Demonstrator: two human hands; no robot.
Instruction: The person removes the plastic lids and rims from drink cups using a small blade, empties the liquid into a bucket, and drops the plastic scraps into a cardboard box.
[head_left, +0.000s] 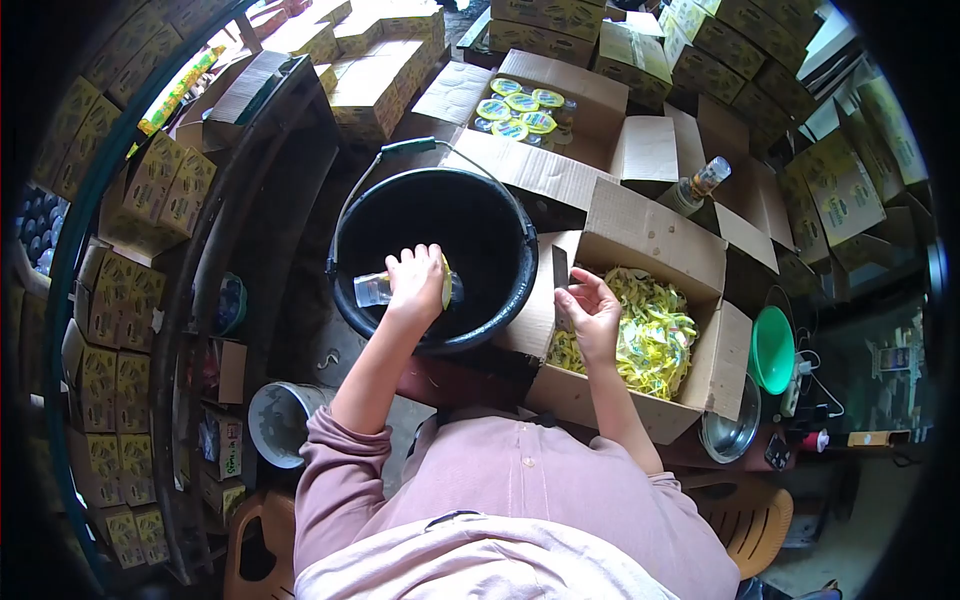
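Note:
My left hand (418,285) is wrapped around a clear plastic bottle (372,290) with a bit of yellow on it, lying sideways over the mouth of a black bucket (345,325). The bucket's inside is dark. Beside it, my right hand (594,315) has its thumb and fingers closed at a dark flat strip (560,268), whose kind I cannot make out. That hand is above the left edge of an open cardboard box (712,350). A heap of yellow-green printed wrappers (655,345) fills much of this box.
Behind is another open carton (590,80) with several yellow-topped containers (520,105). A clear bottle (710,178) stands at the right, near a green bowl (772,350) and a metal bowl (735,435). A white bucket (280,425) sits lower left, beside shelves of printed cartons (118,300).

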